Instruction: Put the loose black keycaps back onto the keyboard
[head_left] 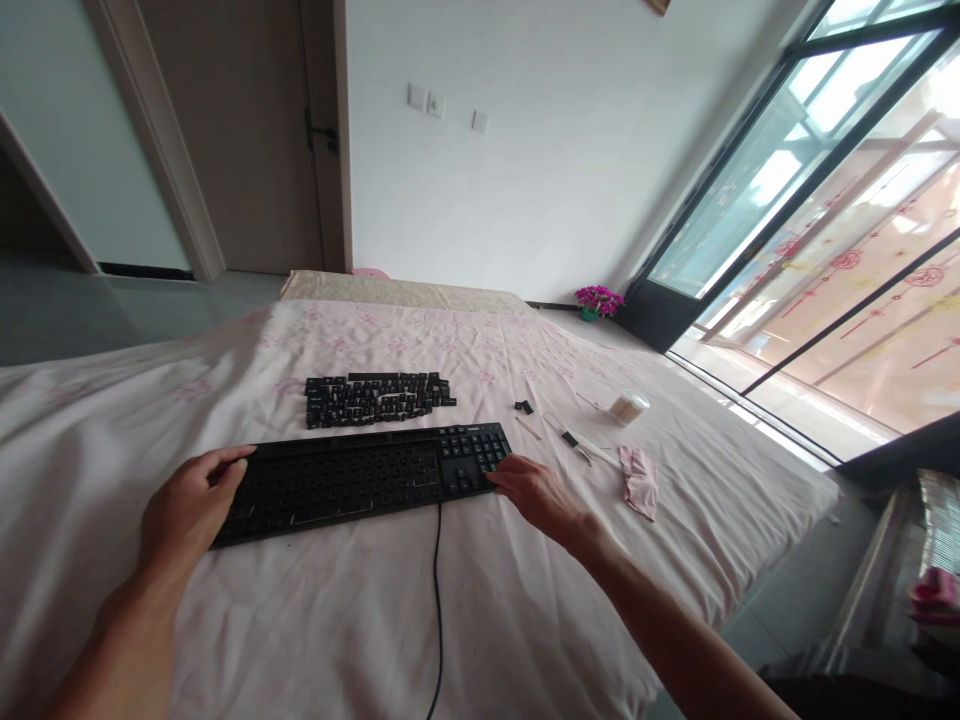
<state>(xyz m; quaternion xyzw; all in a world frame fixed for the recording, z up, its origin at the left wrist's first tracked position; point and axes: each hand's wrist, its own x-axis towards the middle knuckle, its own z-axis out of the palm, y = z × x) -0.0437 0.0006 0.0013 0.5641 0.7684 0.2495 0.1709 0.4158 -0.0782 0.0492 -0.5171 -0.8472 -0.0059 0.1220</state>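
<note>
- Resting on a bed sheet (465,600): black keyboard (360,478), lying flat and crosswise, its cable (438,600) trailing toward the viewer.
- Gripping the keyboard's left end: left hand (187,505), fingers curled over the near corner, closed on the frame.
- Touching the right end by the number pad: right hand (534,490), fingers loosely spread and laid flat, clasping nothing.
- Lying just behind the keyboard: loose keycaps (375,397), grouped in rows; two stray keycaps (524,406) sitting apart to the right.
- Sitting further right: thin tools (574,440), pink cloth (640,482), small white tub (628,406).
- Handling judgement: keeping both ends level and pressure even is looking wise, as most key sockets appear bare and the soft sheet is giving little support.
</note>
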